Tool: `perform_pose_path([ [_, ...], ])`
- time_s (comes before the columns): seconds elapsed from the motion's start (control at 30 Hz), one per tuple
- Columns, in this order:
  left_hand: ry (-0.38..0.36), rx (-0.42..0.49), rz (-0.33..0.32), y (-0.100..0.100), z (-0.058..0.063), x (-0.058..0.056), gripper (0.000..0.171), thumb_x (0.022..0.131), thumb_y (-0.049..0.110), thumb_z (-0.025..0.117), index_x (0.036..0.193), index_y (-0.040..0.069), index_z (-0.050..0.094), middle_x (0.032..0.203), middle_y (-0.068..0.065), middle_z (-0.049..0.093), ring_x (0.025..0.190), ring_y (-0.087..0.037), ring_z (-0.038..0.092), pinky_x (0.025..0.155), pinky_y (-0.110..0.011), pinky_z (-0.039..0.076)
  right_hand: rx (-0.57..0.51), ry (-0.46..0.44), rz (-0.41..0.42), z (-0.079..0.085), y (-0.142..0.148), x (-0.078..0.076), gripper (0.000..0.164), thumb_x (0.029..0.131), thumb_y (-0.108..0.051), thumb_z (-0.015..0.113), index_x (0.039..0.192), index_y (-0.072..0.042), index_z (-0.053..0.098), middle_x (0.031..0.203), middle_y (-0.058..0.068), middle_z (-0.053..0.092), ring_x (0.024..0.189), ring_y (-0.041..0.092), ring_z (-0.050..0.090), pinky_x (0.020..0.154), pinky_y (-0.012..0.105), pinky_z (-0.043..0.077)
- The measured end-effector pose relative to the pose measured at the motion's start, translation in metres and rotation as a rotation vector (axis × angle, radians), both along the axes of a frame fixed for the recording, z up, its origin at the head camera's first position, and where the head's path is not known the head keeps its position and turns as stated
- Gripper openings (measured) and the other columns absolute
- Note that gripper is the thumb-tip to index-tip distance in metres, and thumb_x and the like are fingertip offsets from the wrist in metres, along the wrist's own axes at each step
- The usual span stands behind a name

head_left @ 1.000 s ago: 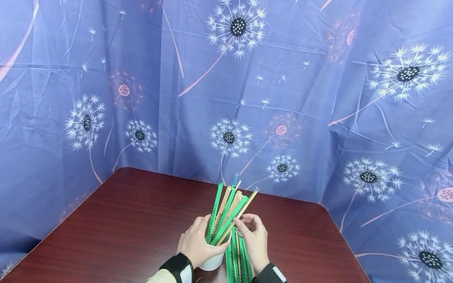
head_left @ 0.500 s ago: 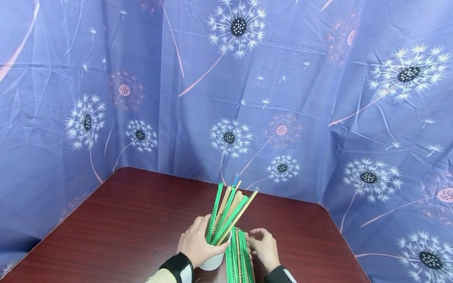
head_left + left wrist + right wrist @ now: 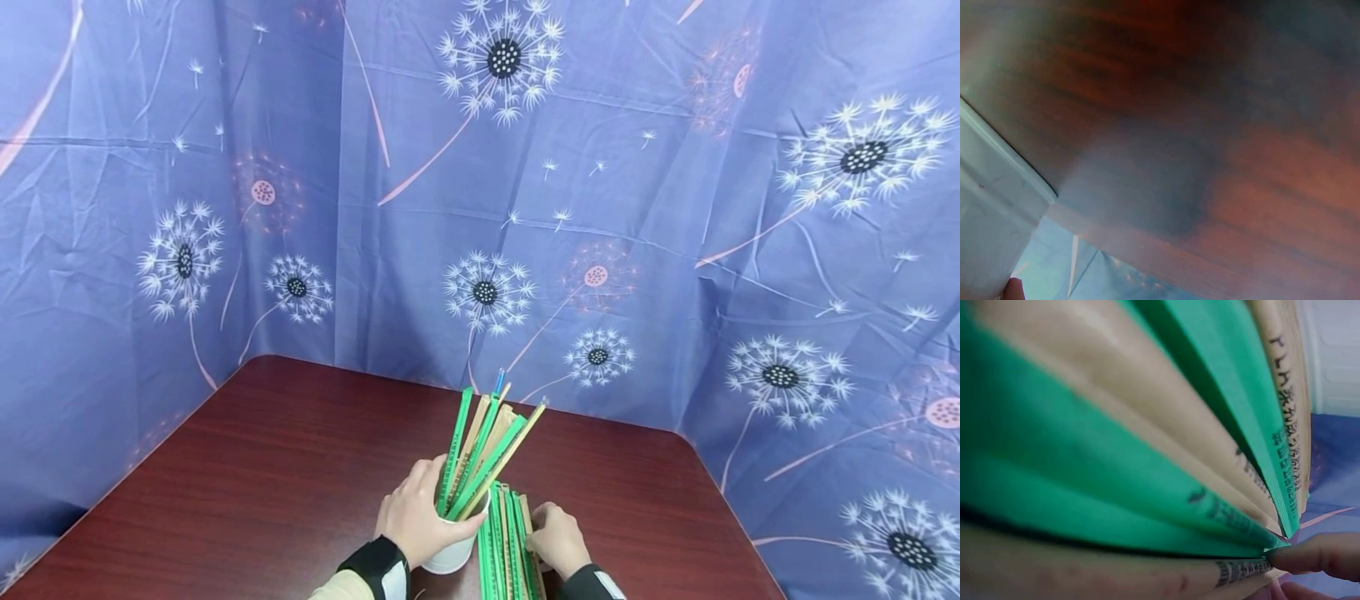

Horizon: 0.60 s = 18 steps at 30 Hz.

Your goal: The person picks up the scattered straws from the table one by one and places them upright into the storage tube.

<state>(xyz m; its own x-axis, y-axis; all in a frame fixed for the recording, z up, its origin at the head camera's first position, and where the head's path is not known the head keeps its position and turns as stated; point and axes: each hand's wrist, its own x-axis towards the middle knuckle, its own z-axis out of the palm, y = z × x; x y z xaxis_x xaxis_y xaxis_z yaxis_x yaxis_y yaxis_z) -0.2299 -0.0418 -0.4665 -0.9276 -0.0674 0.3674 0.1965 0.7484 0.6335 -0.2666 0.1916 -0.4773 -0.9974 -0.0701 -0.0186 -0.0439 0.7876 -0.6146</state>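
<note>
My left hand (image 3: 422,515) grips a white cup (image 3: 448,557) near its rim, thumb at the front. Paper-wrapped drinking straws (image 3: 480,457), green and tan, lean out of the cup; one tip is blue. Just right of it lies a row of several more wrapped straws (image 3: 504,542). My right hand (image 3: 558,540) is at the row's right edge, fingers curled, pinching the end of a tan wrapped straw (image 3: 1235,572). In the left wrist view only the cup's side (image 3: 991,219) and a fingertip (image 3: 1014,289) show.
The dark red wooden table (image 3: 300,467) extends left, behind and right of the cup. A blue curtain (image 3: 420,275) printed with dandelions hangs round its far and side edges.
My right hand has moved down and right, from the straws in the cup to the right edge of the row, where it takes hold of a tan straw. My left hand stays put.
</note>
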Motion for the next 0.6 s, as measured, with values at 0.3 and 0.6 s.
perform_pose_path([
  [0.3, -0.004, 0.002, 0.002, 0.001, -0.001, 0.0, 0.092, 0.065, 0.077, 0.072, 0.135, 0.02, 0.056, 0.113, 0.002, 0.061, 0.087, -0.018, 0.066, 0.064, -0.037, 0.051, -0.124, 0.022, -0.075, 0.012, 0.003, -0.003, 0.038, 0.077, 0.001, 0.062, 0.114, 0.012, 0.06, 0.088, 0.016, 0.066, 0.065, 0.018, 0.062, 0.05, 0.032, 0.053],
  [0.6, 0.003, -0.007, 0.012, 0.001, -0.002, -0.001, 0.091, 0.065, 0.075, 0.073, 0.135, 0.02, 0.056, 0.113, 0.002, 0.061, 0.087, -0.017, 0.066, 0.063, -0.037, 0.052, -0.335, 0.254, -0.224, 0.058, -0.006, -0.006, 0.041, 0.081, 0.0, 0.066, 0.122, 0.009, 0.063, 0.094, 0.017, 0.07, 0.069, 0.011, 0.064, 0.054, 0.026, 0.053],
])
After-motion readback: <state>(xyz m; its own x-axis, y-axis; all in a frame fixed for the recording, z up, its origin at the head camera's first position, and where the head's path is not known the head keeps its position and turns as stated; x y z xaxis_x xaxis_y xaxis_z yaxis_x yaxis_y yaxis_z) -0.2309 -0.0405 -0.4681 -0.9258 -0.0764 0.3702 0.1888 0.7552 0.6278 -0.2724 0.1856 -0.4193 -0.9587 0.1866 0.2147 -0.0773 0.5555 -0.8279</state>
